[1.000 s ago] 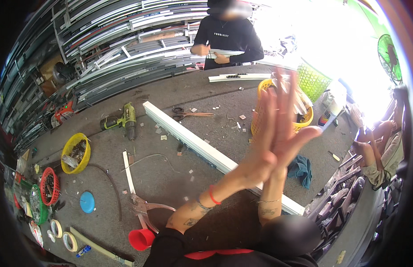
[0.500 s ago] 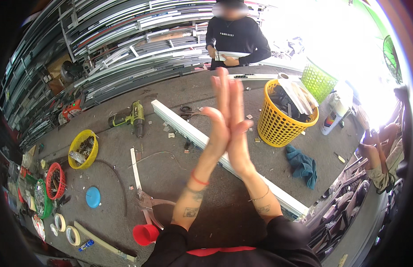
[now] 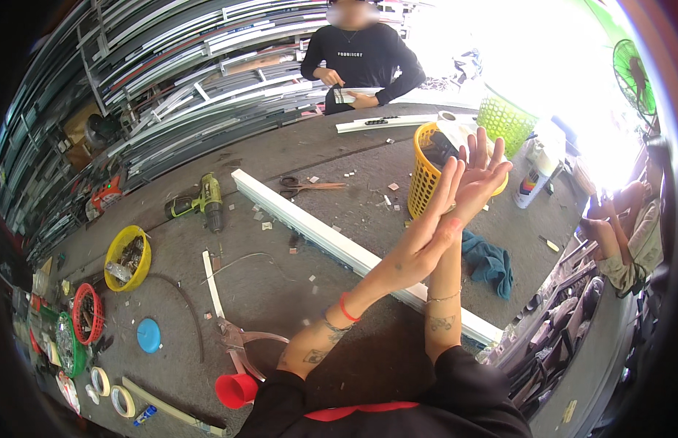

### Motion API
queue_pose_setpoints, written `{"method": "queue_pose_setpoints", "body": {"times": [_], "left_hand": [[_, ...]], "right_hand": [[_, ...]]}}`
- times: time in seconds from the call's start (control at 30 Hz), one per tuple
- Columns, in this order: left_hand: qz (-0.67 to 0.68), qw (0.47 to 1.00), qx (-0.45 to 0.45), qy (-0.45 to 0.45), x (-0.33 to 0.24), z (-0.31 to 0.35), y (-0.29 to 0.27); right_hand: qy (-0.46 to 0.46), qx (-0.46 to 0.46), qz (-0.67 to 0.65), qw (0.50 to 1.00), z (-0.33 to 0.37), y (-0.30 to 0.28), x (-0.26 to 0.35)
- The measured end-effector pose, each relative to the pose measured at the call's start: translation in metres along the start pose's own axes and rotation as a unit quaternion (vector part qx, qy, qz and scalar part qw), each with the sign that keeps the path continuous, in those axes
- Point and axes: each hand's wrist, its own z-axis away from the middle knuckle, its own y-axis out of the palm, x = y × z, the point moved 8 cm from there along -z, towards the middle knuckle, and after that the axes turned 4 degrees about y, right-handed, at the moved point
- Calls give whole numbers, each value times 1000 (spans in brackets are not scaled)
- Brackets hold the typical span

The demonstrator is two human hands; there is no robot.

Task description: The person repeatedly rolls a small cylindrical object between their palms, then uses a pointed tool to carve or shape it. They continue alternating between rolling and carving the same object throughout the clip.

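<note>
Two empty hands touch: left hand (image 3: 425,244), fingers together; right hand (image 3: 473,188), fingers slightly spread. The white bar (image 3: 317,228) spans far left to near right, unheld; how much remains undone doesn't show.

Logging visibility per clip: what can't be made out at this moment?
All in the head view:
Heel of the right hand: hidden behind the left hand.
White profile, middle stretches: covered by the forearms.
Tall yellow basket, contents: partly behind fingers.
Small yellow basket, contents: too small to identify.
</note>
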Motion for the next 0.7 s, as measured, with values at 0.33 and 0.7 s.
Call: {"method": "queue_pose_setpoints", "body": {"times": [0.33,0.7], "left_hand": [[-159,983,-61,-63,5,3,-29],[-162,962,-213,-54,-7,10,-67]], "right_hand": [[-24,-22,76,997,7,0,5],[28,70,10,997,6,9,6]]}}
